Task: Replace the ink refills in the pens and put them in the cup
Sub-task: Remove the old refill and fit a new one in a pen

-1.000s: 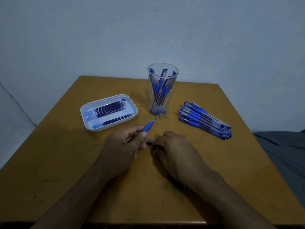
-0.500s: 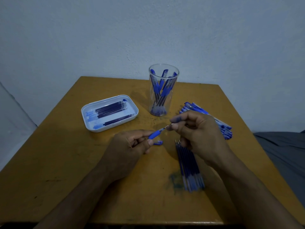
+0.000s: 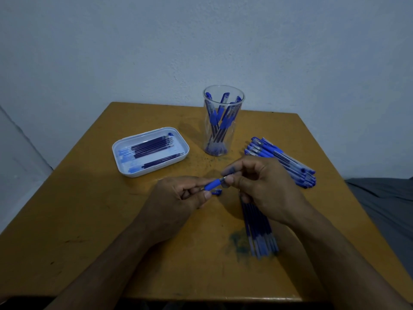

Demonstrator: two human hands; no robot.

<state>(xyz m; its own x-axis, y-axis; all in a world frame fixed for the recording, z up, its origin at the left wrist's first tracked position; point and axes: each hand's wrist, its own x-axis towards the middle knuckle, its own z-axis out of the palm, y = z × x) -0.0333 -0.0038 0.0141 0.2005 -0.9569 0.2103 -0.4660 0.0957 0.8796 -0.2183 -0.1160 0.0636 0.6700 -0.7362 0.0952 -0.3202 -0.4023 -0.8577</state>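
My left hand [image 3: 178, 198] grips a pen [image 3: 213, 183] by its barrel, the blue grip section pointing up and right. The fingertips of my right hand [image 3: 261, 186] pinch the pen's metal tip end. A small blue cap [image 3: 216, 192] lies on the table just below the pen. The clear cup [image 3: 223, 121] stands behind, holding several blue pens upright. A pile of blue pens [image 3: 283, 161] lies to the right of the cup. A bundle of refills [image 3: 259, 229] lies under my right wrist. A white tray [image 3: 125, 168] at the left holds several dark refills.
The wooden table [image 3: 89, 231] has an ink smear [image 3: 237, 241] beside the refill bundle. A pale wall stands close behind the table. A grey fabric surface [image 3: 388, 204] lies off the table's right edge.
My right hand rose from the table, uncovering the refill bundle, and came to the pen's tip, where it now pinches it. My left hand shifted slightly right with the pen.
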